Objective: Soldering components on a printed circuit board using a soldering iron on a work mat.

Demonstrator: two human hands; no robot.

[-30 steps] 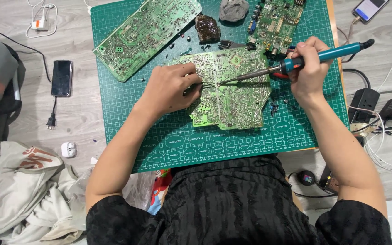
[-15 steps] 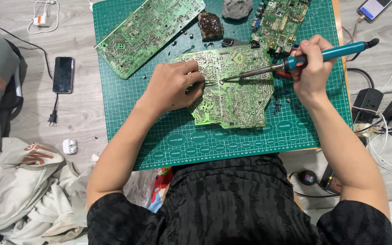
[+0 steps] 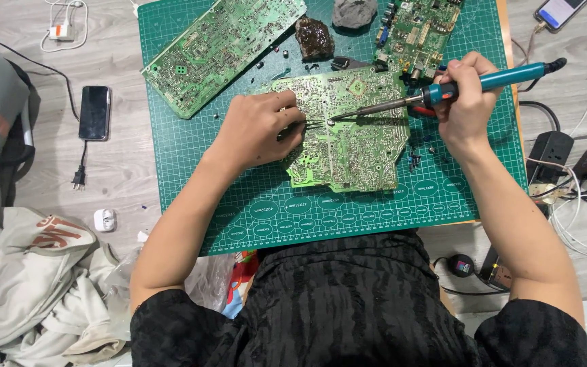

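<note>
In the head view, everything centres on the green circuit board (image 3: 348, 132) lying solder-side up in the middle of the green cutting mat (image 3: 388, 204). The left hand (image 3: 256, 129) rests on the board's left part, fingers curled and pinched around thin tweezers (image 3: 310, 124) whose tip points right toward the board's middle. The right hand (image 3: 467, 102), just off the board's right edge, is closed around the teal handle of a soldering iron (image 3: 436, 92); its metal tip reaches left and meets the board beside the tweezer tip. Above and left of that board lies a second long board (image 3: 222, 44), above and right a third board (image 3: 419, 30). A dark phone (image 3: 94, 112) lies well left of the board, off the mat.
</note>
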